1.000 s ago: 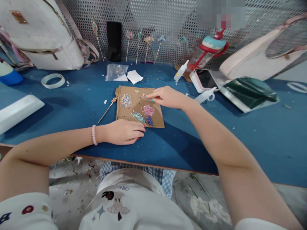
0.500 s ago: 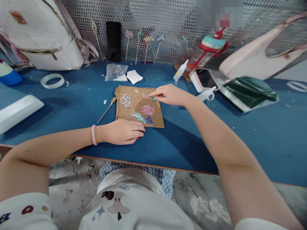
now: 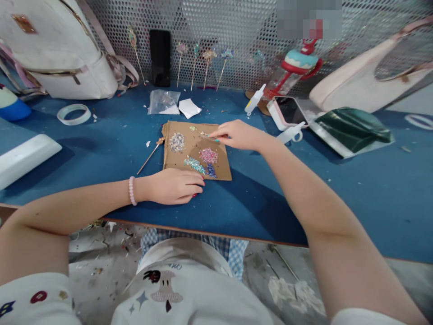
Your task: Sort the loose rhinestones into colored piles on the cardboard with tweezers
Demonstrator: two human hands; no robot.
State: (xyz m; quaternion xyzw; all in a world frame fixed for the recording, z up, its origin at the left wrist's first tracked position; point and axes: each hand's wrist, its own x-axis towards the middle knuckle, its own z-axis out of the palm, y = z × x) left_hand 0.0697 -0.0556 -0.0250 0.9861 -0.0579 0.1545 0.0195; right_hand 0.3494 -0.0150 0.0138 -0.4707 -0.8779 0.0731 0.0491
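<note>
A square of brown cardboard (image 3: 218,170) lies on the blue table before me. On it are small heaps of sequin-like bits: pale silvery (image 3: 177,142), pink (image 3: 209,155), turquoise (image 3: 194,164) and dark blue (image 3: 211,170). My right hand (image 3: 237,134) reaches over the cardboard's far right part, fingertips pinched together at a small shiny piece too tiny to name. My left hand (image 3: 177,186) rests flat across the near edge of the cardboard, fingers loosely extended and holding nothing. A stick with an orange-brown ornamented top (image 3: 160,141) leans against the cardboard's left edge.
Decorated sticks (image 3: 209,55) and a black phone (image 3: 160,58) stand along the perforated metal panel. Glue bottles (image 3: 255,100), a pink-white device (image 3: 287,113) and a green pouch (image 3: 353,132) are to the right. A tape roll (image 3: 74,114) and backpack (image 3: 71,49) are left.
My right hand has shifted very slightly at the small shiny piece, which shows a little differently under its fingertips. My left hand has stayed in place.
</note>
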